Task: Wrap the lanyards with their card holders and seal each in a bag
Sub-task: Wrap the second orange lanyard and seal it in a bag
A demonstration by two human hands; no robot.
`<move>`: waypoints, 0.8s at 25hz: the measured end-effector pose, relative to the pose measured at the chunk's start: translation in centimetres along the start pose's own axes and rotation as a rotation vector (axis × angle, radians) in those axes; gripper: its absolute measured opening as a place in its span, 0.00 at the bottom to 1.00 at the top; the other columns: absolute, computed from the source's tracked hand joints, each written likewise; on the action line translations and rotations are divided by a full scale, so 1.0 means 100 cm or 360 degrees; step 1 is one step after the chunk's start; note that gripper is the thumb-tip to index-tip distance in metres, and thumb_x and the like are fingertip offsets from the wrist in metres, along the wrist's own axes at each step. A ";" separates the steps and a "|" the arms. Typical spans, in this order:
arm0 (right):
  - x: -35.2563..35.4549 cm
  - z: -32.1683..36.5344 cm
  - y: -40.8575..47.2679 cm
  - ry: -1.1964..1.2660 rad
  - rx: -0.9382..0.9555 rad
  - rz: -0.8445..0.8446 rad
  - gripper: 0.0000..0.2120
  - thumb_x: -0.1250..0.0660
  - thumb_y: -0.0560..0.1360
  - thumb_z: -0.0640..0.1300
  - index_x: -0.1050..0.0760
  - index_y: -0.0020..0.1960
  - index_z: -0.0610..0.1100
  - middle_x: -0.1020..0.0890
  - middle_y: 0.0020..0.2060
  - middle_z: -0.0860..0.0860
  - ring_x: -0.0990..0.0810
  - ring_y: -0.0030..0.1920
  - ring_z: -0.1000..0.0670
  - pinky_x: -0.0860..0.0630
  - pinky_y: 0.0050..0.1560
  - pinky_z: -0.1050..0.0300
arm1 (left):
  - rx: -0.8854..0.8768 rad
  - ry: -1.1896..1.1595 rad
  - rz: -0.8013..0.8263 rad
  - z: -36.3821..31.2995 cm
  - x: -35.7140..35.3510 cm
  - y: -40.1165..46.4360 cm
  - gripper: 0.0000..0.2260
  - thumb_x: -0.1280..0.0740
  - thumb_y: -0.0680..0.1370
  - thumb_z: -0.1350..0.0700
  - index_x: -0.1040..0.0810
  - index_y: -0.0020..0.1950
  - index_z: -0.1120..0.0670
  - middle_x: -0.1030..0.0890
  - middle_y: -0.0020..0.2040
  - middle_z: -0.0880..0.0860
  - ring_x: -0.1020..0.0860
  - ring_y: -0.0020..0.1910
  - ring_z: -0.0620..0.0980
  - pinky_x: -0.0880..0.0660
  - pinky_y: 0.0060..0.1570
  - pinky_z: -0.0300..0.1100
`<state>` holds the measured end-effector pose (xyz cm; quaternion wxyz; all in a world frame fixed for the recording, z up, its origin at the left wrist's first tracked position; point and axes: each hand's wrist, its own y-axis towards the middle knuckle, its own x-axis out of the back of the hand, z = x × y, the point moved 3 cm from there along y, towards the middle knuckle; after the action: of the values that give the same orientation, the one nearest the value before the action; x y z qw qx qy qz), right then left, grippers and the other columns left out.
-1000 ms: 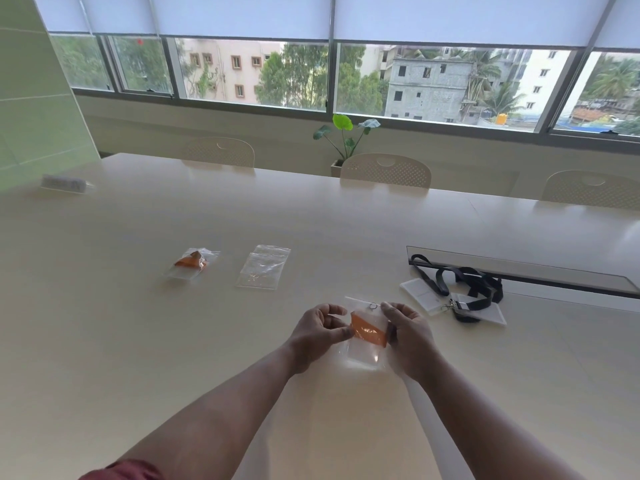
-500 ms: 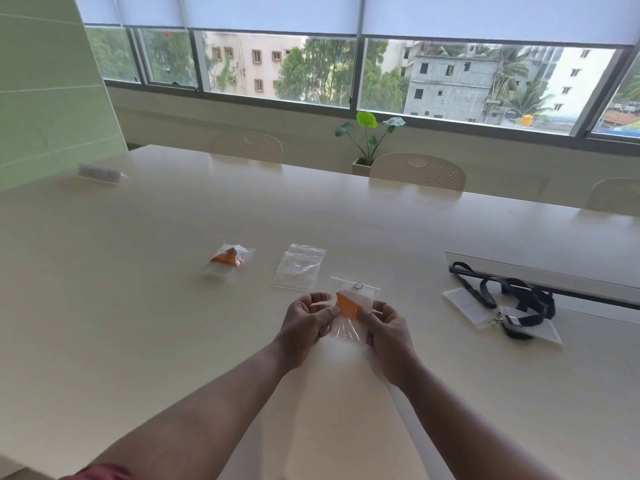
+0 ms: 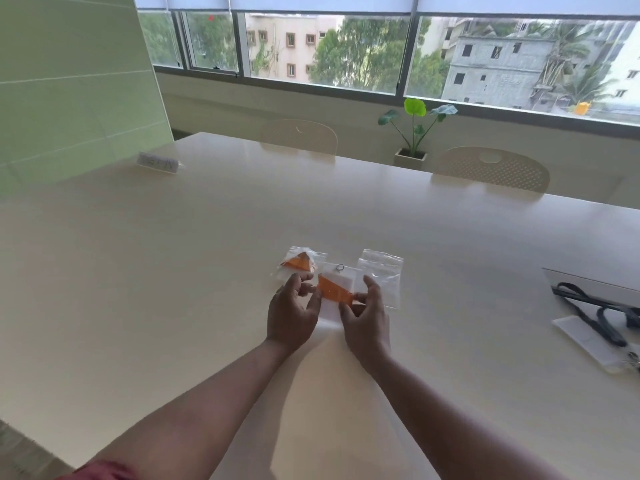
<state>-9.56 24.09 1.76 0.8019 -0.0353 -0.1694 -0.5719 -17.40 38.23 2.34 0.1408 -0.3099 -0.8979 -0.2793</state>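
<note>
A clear bag [image 3: 337, 287] with an orange lanyard wrapped round a card holder inside is held between both hands above the table. My left hand [image 3: 292, 315] pinches its left edge. My right hand [image 3: 365, 318] pinches its right edge. Just behind my left hand lies another clear bag [image 3: 298, 263] holding an orange lanyard. An empty clear bag [image 3: 381, 275] lies behind my right hand. A black lanyard [image 3: 599, 311] with a clear card holder [image 3: 585, 341] lies at the right edge.
The long pale table [image 3: 173, 271] stretches away to chairs [image 3: 491, 169] and a potted plant [image 3: 414, 133] under the window. A small name stand [image 3: 157, 162] sits at the far left. A cable tray flap [image 3: 588, 285] is raised at the right.
The view has swung right and down, so everything shifted. My hands have carried the bagged orange lanyard forward and left, close to the two bags lying on the table.
</note>
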 end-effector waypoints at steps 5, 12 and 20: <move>-0.039 0.013 0.026 -0.0288 0.0269 0.0031 0.19 0.31 0.77 0.38 0.28 0.66 0.46 0.20 0.56 0.50 0.20 0.46 0.52 0.22 0.51 0.56 | -0.0130 0.0218 -0.0077 0.025 0.008 0.040 0.11 0.30 0.79 0.54 0.19 0.61 0.53 0.15 0.55 0.49 0.19 0.57 0.57 0.26 0.60 0.53; -0.067 0.002 0.045 -0.0919 0.0302 0.0351 0.25 0.45 0.80 0.49 0.33 0.75 0.43 0.33 0.76 0.39 0.34 0.75 0.38 0.37 0.74 0.50 | 0.0023 0.0457 0.0195 0.047 -0.009 0.062 0.25 0.32 0.78 0.48 0.28 0.75 0.47 0.22 0.70 0.51 0.30 0.72 0.55 0.34 0.69 0.51; -0.075 -0.003 0.044 -0.1204 0.0326 0.0588 0.29 0.52 0.83 0.51 0.50 0.83 0.47 0.49 0.83 0.48 0.50 0.81 0.44 0.52 0.80 0.49 | 0.0103 0.0823 0.0326 0.049 -0.017 0.061 0.29 0.39 0.81 0.43 0.43 0.81 0.43 0.39 0.81 0.47 0.46 0.79 0.54 0.49 0.72 0.54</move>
<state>-7.61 32.29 -0.26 0.7716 -0.1924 -0.4980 -0.3458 -12.55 44.31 0.17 0.4027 -0.3127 -0.8046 -0.3045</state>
